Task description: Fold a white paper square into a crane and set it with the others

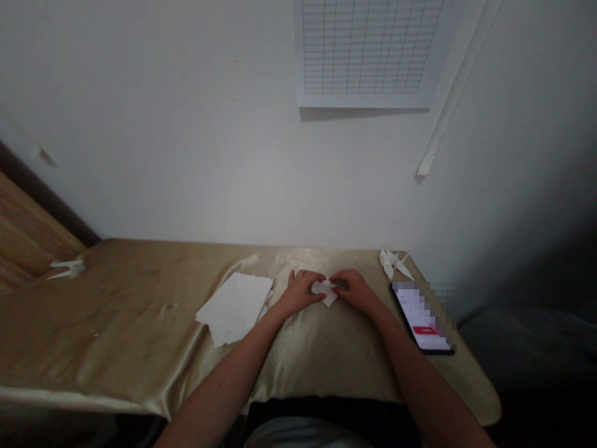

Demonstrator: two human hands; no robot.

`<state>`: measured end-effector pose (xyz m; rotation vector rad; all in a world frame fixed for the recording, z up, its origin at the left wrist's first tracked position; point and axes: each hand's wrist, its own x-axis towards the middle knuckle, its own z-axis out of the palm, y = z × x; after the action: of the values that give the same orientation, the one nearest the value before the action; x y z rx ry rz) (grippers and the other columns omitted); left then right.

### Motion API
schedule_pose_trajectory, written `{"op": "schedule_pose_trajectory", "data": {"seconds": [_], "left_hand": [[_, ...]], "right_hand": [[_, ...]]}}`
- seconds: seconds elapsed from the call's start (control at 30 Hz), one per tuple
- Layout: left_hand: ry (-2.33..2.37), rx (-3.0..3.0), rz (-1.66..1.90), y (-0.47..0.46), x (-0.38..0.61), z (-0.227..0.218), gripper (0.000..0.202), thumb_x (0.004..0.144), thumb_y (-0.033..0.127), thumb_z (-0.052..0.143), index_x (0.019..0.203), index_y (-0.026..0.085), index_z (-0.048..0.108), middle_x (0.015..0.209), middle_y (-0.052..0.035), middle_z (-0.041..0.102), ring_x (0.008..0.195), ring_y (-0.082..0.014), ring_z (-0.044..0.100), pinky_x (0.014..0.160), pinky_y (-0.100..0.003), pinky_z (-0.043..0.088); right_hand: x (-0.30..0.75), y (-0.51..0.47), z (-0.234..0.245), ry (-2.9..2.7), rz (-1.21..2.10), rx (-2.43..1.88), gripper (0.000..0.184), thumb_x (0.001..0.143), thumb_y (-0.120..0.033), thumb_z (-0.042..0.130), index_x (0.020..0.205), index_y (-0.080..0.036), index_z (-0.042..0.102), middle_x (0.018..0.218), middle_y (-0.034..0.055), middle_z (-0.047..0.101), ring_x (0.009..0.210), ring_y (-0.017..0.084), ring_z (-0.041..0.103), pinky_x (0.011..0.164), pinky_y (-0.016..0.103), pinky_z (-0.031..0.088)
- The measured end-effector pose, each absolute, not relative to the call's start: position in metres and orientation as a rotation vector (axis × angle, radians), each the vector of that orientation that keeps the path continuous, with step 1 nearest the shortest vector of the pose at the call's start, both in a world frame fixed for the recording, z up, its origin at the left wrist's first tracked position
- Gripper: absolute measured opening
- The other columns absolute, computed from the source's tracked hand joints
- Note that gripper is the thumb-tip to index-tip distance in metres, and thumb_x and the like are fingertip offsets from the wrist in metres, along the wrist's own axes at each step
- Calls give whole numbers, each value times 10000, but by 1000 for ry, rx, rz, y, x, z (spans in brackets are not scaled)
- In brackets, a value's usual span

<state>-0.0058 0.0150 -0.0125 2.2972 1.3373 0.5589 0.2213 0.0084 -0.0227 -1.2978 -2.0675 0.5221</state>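
A small folded piece of white paper (326,292) lies between my two hands, over the middle of the gold-covered table. My left hand (305,291) pinches its left side between thumb and fingers. From the other side my right hand (354,289) grips the paper's right edge, fingers curled and close together. The paper has pointed corners, one of them facing me. To the left of my left hand is a loose stack of white paper sheets (237,305).
Folded white paper figures (394,264) stand at the table's back right corner, with a lit phone (422,323) in front of them. White scraps (68,267) lie at the far left. A wall rises behind the table (116,311), with a gridded sheet (368,50) on it.
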Motion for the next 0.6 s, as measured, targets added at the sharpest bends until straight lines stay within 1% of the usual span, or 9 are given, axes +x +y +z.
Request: {"op": "schedule_pose_trajectory", "data": {"seconds": [0.13, 0.23, 0.43, 0.6], "left_hand": [[1371, 2339, 560, 16, -4, -12, 519, 784, 370, 801, 1277, 282, 664, 1352, -55, 651, 1335, -307, 480, 1194, -569, 202], [1393, 2349, 570, 17, -2, -13, 467, 789, 378, 797, 1233, 274, 698, 1374, -55, 642, 1334, -306, 481, 1176, -537, 248], [1441, 2311, 609, 19, 1, -16, 336, 839, 315, 749, 1174, 290, 732, 1381, -38, 644, 1323, -287, 497, 1173, -536, 266], [1508, 2286, 660, 22, 6, -18, 252, 863, 259, 703, 1105, 301, 759, 1361, -32, 660, 1308, -283, 514, 1180, -552, 258]], "right_hand": [[219, 8, -22, -2077, 484, -1306, 308, 771, -153, 693, 1070, -212, 736, 1122, 72, 726, 1106, 238, 620, 1056, 432, 402], [218, 7, -22, -2083, 464, -1324, 329, 762, -139, 689, 1077, -220, 737, 1127, 71, 725, 1113, 241, 616, 1054, 431, 401], [216, 11, -26, -2050, 471, -1349, 311, 793, -179, 693, 1100, -213, 731, 1102, 76, 734, 1104, 245, 614, 1034, 421, 416], [211, 16, -32, -1988, 446, -1381, 274, 835, -197, 657, 1096, -222, 737, 1079, 77, 741, 1069, 241, 622, 1028, 419, 421]]}}
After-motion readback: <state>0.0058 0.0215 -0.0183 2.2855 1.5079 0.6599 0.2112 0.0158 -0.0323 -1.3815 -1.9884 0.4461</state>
